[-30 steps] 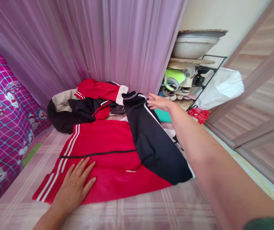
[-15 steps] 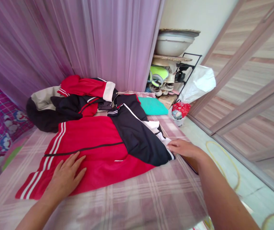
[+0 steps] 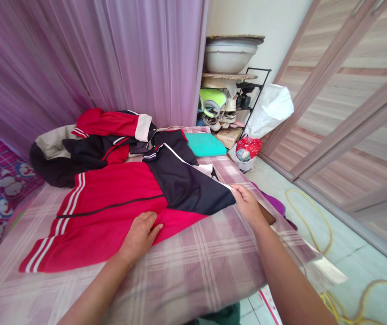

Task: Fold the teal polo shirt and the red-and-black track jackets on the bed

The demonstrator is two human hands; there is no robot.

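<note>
A red track jacket (image 3: 112,185) with white-striped hem and a dark zip line lies spread on a plaid-covered bed. Its navy sleeve (image 3: 193,189) stretches to the right, with a white stripe along the upper edge. My right hand (image 3: 246,203) pinches the end of that sleeve, hiding the cuff. Flat on the red body, close to where the sleeve joins, rests my left hand (image 3: 142,232) with the thumb apart. Behind the jacket is a heap of other red and navy clothing (image 3: 108,124), beside a grey and black garment (image 3: 49,158).
A folded teal cloth (image 3: 205,144) lies at the bed's far edge. Beyond it stand a shoe rack (image 3: 259,97) with basins on top and a white bag (image 3: 271,108). A dark flat object (image 3: 267,214) sits by my right wrist. Yellow hose (image 3: 330,239) loops on the floor.
My left hand has slid right across the red fabric toward the sleeve. My right hand now grips the sleeve's end, which looks drawn out straighter. The view has shifted slightly.
</note>
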